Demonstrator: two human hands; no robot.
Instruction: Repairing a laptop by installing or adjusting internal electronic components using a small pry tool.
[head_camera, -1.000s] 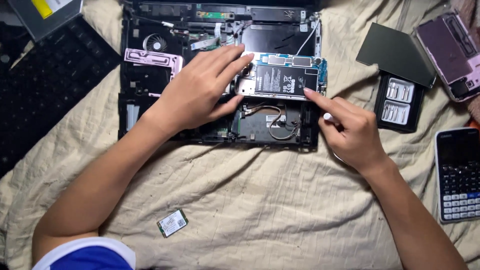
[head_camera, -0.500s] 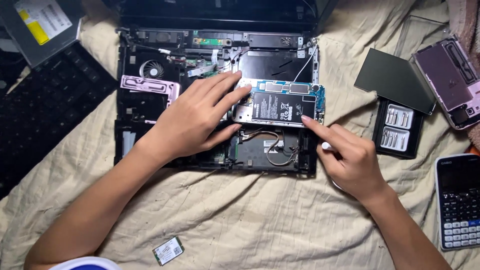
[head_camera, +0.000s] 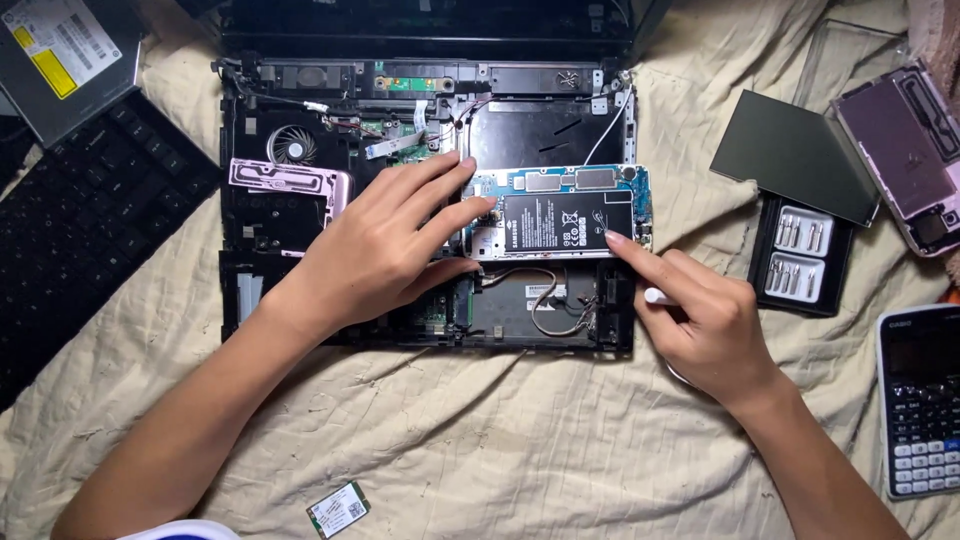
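An opened phone (head_camera: 560, 212) with a black battery and a blue circuit board lies on top of a stripped black laptop base (head_camera: 420, 200). My left hand (head_camera: 385, 250) rests flat on the laptop, and its fingers hold the phone's left end. My right hand (head_camera: 700, 320) grips a thin white tool (head_camera: 658, 296), while its forefinger presses the phone's lower right corner. A pink phone frame (head_camera: 290, 180) lies on the laptop's left side beside the fan (head_camera: 292, 148).
A detached black keyboard (head_camera: 80, 250) and an optical drive (head_camera: 55, 55) lie at the left. At the right are a black bit case (head_camera: 800, 255), a dark panel (head_camera: 795, 155), a pink phone back (head_camera: 900, 150) and a calculator (head_camera: 920, 400). A small green card (head_camera: 338, 508) rests on the beige cloth.
The camera has tilted so the whole scene sits lower in view. Both hands stay on the phone in nearly the same pose.
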